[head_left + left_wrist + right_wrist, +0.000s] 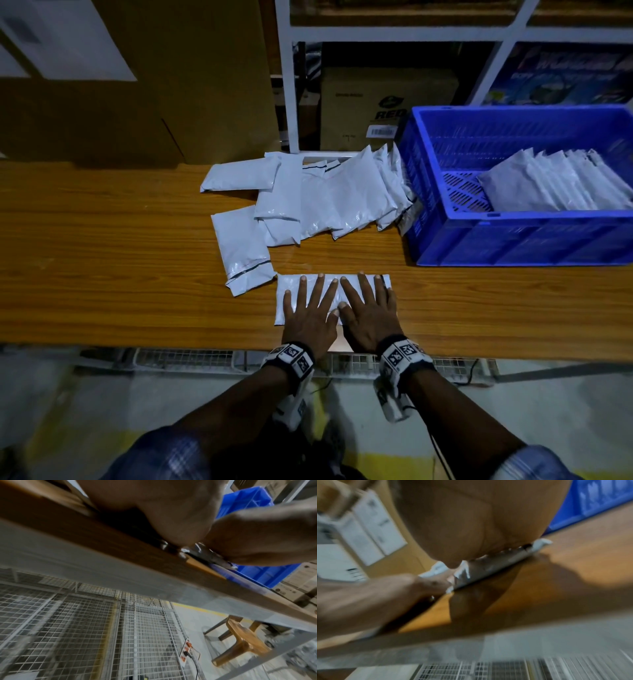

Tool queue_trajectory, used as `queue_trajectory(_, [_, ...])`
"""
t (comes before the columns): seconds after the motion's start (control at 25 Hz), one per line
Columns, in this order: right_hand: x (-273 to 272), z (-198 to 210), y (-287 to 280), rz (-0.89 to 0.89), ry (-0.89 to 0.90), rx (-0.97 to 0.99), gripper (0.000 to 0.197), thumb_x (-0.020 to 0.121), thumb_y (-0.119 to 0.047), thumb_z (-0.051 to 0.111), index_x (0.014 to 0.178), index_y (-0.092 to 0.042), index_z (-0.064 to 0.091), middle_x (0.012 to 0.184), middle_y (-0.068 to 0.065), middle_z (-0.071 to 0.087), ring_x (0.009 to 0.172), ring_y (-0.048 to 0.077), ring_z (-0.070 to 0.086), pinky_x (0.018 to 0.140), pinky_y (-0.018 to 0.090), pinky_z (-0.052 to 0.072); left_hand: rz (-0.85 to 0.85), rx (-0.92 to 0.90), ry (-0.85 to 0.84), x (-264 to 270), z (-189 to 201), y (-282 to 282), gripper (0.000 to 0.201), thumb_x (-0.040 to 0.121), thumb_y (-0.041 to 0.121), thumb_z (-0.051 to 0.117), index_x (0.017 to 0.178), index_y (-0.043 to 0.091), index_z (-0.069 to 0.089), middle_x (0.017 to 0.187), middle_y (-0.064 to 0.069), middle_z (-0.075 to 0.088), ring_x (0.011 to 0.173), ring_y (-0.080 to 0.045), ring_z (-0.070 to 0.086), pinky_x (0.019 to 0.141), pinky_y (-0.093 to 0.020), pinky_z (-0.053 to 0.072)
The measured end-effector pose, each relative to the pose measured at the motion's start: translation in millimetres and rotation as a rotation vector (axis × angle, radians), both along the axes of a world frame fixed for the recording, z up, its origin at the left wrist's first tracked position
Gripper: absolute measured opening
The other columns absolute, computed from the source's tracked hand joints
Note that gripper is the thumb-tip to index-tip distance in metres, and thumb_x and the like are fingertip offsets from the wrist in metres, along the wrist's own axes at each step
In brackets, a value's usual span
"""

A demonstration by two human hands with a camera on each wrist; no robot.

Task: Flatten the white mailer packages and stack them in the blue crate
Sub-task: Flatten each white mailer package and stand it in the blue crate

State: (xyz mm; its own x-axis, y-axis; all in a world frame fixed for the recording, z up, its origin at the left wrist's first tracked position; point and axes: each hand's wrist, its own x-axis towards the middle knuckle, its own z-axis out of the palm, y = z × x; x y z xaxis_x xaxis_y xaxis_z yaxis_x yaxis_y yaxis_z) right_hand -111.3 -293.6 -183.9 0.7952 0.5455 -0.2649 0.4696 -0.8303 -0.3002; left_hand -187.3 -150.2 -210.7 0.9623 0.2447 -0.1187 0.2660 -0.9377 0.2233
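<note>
Pressing one mailer (334, 298) flat at the table's (102, 274) near edge, my left hand (310, 313) and right hand (368, 313) lie splayed, while several mailers fill the crate (513, 240) and a pile (308, 198) awaits.

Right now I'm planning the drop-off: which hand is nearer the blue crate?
Right. The right hand presses the mailer's crate-side half; the left hand presses beside it, farther from the crate.
</note>
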Motion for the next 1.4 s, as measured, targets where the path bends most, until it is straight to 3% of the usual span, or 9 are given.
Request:
queue_trajectory(0.12, [0,6,2,0.052,-0.11,0.023,0.056,0.101,-0.052,0.014,0.154,-0.043,0.002,0.161,-0.007,-0.018,0.148,0.025,-0.024,0.117,0.05,-0.017,-0.011,-0.052,0.028,3,4,6,0.063,0.097,0.052,0.013,0.158,0.041,0.001,0.166,0.011,-0.01,0.154,-0.021,-0.009,0.121,-0.056,0.0])
queue_trajectory(0.24, [-6,-2,4,0.06,-0.097,0.025,0.055,0.102,-0.048,0.018,0.153,-0.046,-0.003,0.161,-0.008,-0.02,0.148,0.021,-0.023,0.118,0.048,-0.015,-0.029,-0.076,0.017,0,7,13,0.061,0.105,0.049,0.023,0.158,0.04,-0.006,0.162,0.013,-0.023,0.152,-0.018,-0.019,0.122,-0.051,-0.009])
queue_trajectory(0.4, [-5,-6,7,0.047,-0.099,-0.002,0.057,0.1,-0.048,0.019,0.154,-0.044,0.0,0.163,-0.007,-0.016,0.149,0.022,-0.019,0.118,0.049,-0.013,0.013,-0.001,-0.075,-10,2,14,0.061,0.104,0.049,0.026,0.16,0.033,0.006,0.168,0.002,-0.006,0.155,-0.023,-0.008,0.123,-0.051,-0.001])
queue_trajectory(0.6, [2,5,6,0.087,0.008,-0.018,0.057,0.1,-0.051,0.017,0.151,-0.048,-0.007,0.161,-0.01,-0.022,0.148,0.022,-0.022,0.118,0.05,-0.014,0.027,-0.02,-0.04,-9,0,15,0.061,0.102,0.047,0.02,0.16,0.035,0.008,0.168,0.005,-0.002,0.155,-0.022,-0.003,0.123,-0.049,-0.002])
queue_trajectory(0.72, [23,22,8,0.133,0.161,-0.116,0.069,0.095,-0.056,0.034,0.151,-0.05,-0.007,0.162,-0.007,-0.02,0.148,0.028,-0.021,0.117,0.052,-0.012,0.03,-0.02,-0.024,-10,2,15,0.062,0.1,0.048,0.017,0.16,0.036,0.004,0.168,0.006,-0.006,0.155,-0.02,-0.006,0.122,-0.048,-0.006])
queue_trajectory(0.84, [48,42,13,0.182,0.192,-0.241,0.094,0.082,-0.056,0.06,0.152,-0.045,-0.002,0.164,0.001,-0.003,0.15,0.035,-0.004,0.117,0.058,0.001,0.028,-0.043,-0.004,-9,5,13,0.063,0.099,0.05,0.012,0.16,0.036,0.004,0.168,0.004,-0.005,0.155,-0.022,-0.005,0.122,-0.052,0.0])
queue_trajectory(1.0, [56,64,24,0.242,0.038,-0.314,0.099,0.073,-0.052,0.076,0.151,-0.035,0.018,0.15,0.009,0.037,0.134,0.037,0.039,0.111,0.057,0.028,0.056,-0.124,-0.02,-10,13,11,0.063,0.101,0.049,0.02,0.158,0.04,-0.006,0.166,0.004,-0.016,0.153,-0.028,-0.015,0.123,-0.054,-0.002])
queue_trajectory(1.16, [62,96,30,0.266,-0.119,-0.335,0.071,0.076,-0.037,0.078,0.138,-0.022,0.047,0.134,0.011,0.046,0.125,0.036,0.043,0.104,0.05,0.037,0.154,-0.255,-0.011,0,39,5,0.08,0.103,0.034,0.044,0.157,0.037,-0.015,0.163,0.004,-0.028,0.15,-0.034,-0.026,0.121,-0.054,0.003])
queue_trajectory(1.4, [64,124,19,0.257,-0.246,-0.209,0.033,0.084,-0.032,0.069,0.114,-0.024,0.058,0.118,0.006,0.056,0.113,0.031,0.053,0.094,0.046,0.039,0.1,0.031,-0.116,25,89,23,0.058,0.093,0.038,0.061,0.144,0.024,0.038,0.165,-0.001,0.017,0.153,-0.025,0.008,0.118,-0.052,0.01])
